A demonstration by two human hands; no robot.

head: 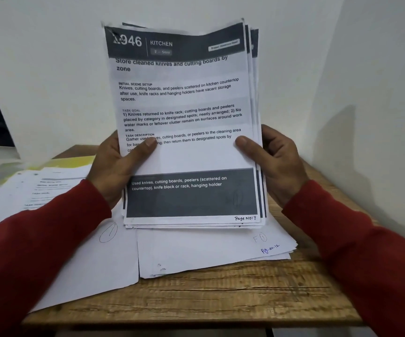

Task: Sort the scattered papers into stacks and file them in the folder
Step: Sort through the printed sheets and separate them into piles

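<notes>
Both hands, left hand [114, 164] and right hand [273, 161], grip upright paper stack [184, 122], thumbs in front, above loose sheets [211, 249] on table [221, 300]; folder [70, 162] far left.

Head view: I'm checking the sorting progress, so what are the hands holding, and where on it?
Both hands, left and right, grip an upright stack of printed papers by its side edges, low down, thumbs across the front page.

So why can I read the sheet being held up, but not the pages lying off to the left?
Head view: the printed white paper stack, gripped by the left hand and right hand, sits central and sharp, though its top edge smears. The loose white sheets near the yellow folder blur at the wide-angle edge. A soft shadow falls on the white wall.
</notes>
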